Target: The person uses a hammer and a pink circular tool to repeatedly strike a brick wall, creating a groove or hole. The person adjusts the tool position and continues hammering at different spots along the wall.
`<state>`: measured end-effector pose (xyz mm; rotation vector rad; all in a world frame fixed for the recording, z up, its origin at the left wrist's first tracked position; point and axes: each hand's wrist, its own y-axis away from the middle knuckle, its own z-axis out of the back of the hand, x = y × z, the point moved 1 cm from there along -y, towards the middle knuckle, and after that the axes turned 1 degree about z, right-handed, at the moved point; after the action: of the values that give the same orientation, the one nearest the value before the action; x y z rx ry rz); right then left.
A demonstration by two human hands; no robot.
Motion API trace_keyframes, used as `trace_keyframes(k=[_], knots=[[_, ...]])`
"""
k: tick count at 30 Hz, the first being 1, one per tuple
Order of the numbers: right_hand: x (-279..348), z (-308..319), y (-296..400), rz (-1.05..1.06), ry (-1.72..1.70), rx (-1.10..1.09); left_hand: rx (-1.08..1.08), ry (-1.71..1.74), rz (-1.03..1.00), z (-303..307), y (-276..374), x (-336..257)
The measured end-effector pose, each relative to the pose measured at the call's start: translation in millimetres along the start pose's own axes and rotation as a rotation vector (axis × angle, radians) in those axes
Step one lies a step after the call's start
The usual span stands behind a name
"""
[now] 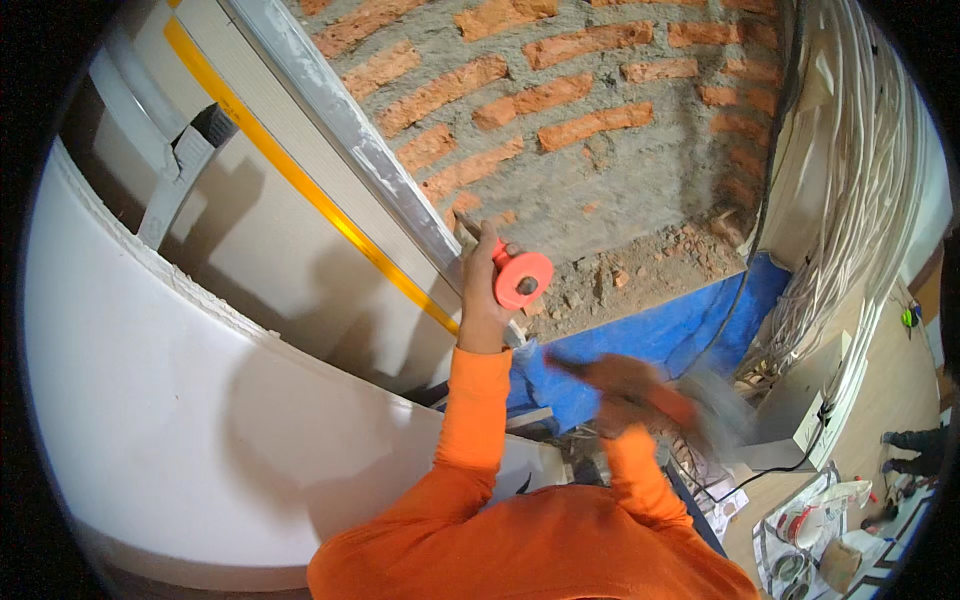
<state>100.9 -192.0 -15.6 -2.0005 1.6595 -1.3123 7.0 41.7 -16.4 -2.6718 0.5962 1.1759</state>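
Observation:
My left hand (484, 281) is closed around a chisel (523, 281) with a red round hand guard. The chisel's tip points up and left, against the brick wall (592, 105) beside a metal profile (375, 157). My right hand (626, 390), blurred by motion, grips a hammer (675, 405) with a partly red handle; its head is too blurred to make out. The hammer is apart from the chisel, below and to the right of it. Bricks and grey mortar show on the wall, with broken rubble (622, 277) at its foot.
A blue sheet (585, 375) lies below the rubble. Bundled white cables (847, 187) and a black cable (765, 180) hang at right. White board (187, 375) and a yellow strip (300, 187) are at left. Buckets (802, 525) stand lower right; a person's legs (915, 442) show beyond.

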Motion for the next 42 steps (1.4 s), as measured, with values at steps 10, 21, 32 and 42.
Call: trace_keyframes(k=[10, 21, 32, 42], knots=[[-83, 78, 107, -1.146, 0.336, -0.016, -0.023, -0.005, 0.042, 1, 21, 11], [-53, 133, 157, -1.059, 0.378, 0.079, 0.001, 0.154, -0.069, -21, 25, 8], [16, 95, -8, -0.614, -0.008, -0.16, 0.557, 0.995, 0.027, 14, -12, 29], [22, 61, -18, 0.1, -0.176, 0.092, -0.022, 0.285, -0.073, -18, 11, 3]])
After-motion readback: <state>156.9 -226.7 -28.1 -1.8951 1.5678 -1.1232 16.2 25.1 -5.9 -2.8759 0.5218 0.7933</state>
